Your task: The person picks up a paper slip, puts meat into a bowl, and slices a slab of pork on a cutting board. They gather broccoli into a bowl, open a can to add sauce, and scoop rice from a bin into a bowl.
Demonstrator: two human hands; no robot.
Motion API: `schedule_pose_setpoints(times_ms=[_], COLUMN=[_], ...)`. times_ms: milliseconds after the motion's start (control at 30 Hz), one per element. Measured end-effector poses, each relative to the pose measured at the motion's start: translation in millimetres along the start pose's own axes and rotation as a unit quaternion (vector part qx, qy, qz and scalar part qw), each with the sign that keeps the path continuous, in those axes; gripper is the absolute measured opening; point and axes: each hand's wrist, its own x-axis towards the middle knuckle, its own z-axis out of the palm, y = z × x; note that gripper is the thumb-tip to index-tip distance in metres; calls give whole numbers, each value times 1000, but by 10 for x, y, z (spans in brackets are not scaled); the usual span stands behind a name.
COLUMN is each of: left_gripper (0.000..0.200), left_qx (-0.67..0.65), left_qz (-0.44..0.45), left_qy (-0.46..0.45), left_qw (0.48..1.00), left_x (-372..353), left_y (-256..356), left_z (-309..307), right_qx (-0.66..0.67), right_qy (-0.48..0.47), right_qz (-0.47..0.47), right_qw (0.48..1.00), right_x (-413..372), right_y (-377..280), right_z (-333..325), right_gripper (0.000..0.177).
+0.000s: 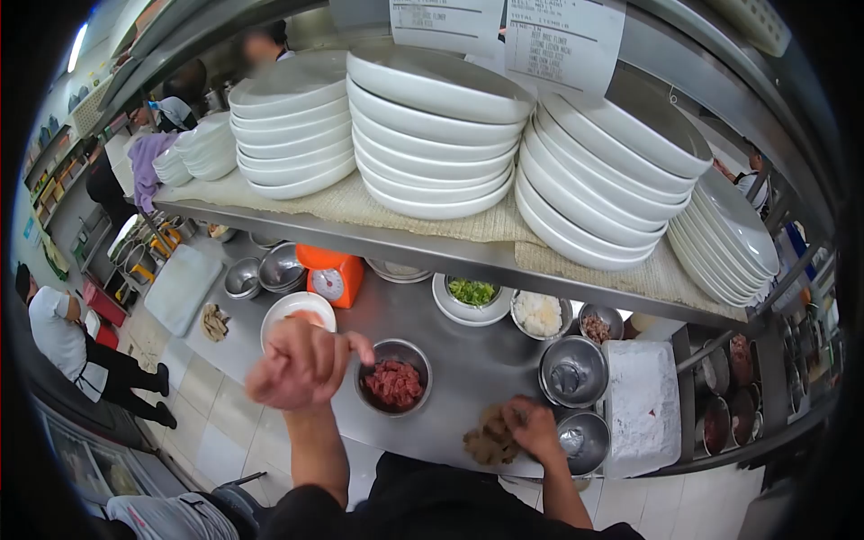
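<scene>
My left hand [301, 364] is raised in front of the white bowl [299, 310] on the orange scale [328, 277], its fingers curled and the index finger partly extended. Whether it holds anything is hidden. Right of it, a steel bowl [424, 364] holds red raw meat [393, 383]. Near the counter's front edge, my right hand [531, 427] rests on a crumpled brown cloth [490, 438], its fingers bent onto the cloth. Two steel bowls, an upper one [573, 369] and a lower one [583, 441], stand just right of that hand.
Overhead, a shelf [405, 236] carries tall stacks of white plates [441, 135]. A white tray [642, 405] lies at the right. Chopped greens [472, 291] and a bowl of white food [538, 313] stand behind. A person [67, 333] stands at the far left.
</scene>
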Motion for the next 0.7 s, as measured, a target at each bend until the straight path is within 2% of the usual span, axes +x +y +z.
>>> schedule_pose_setpoints(times_ms=[33, 67, 100, 133, 200, 233, 300, 400, 433, 500, 700], left_gripper=[44, 45, 42, 43, 39, 39, 39, 39, 39, 39, 38], left_qx=[-76, -110, -125, -186, -291, -319, -341, -364, -364, -373, -391], left_qz=[34, 56, 17, 46, 77, 70, 64, 59, 54, 53, 52], left_qy=[-104, -190, -245, -213, -310, -331, -345, -350, -348, -348, -351], left_qw=[991, 974, 961, 958, 902, 885, 872, 861, 862, 858, 849], left_x=[214, 413, 642, 709, 930, 956, 1009, 1007, 980, 974, 969], left_y=[54, 113, 236, 214, 119, 72, 19, -40, -53, -93, -175], left_z=[224, 436, 729, 1021, 1263, 1314, 1403, 1454, 1442, 1471, 1538], right_qx=[-1, -24, -46, -47, -46, -46, -110, -182, -181, -145, -145], right_qy=[-2, 41, 83, 79, 118, 117, 200, 242, 242, 184, 147], right_qz=[3, -25, -53, -54, -28, -29, -71, -110, -109, -55, 2], right_qw=[1000, 999, 994, 994, 992, 992, 971, 947, 947, 971, 979], right_x=[29, 52, 66, 78, 116, 153, 231, 286, 290, 292, 315], right_y=[68, 132, 175, 194, 244, 338, 554, 643, 679, 755, 954], right_z=[-32, -69, -122, -186, -324, -376, -447, -563, -583, -604, -521], right_gripper=[22, 22, 22, 22, 24, 24, 28, 29, 29, 31, 32])
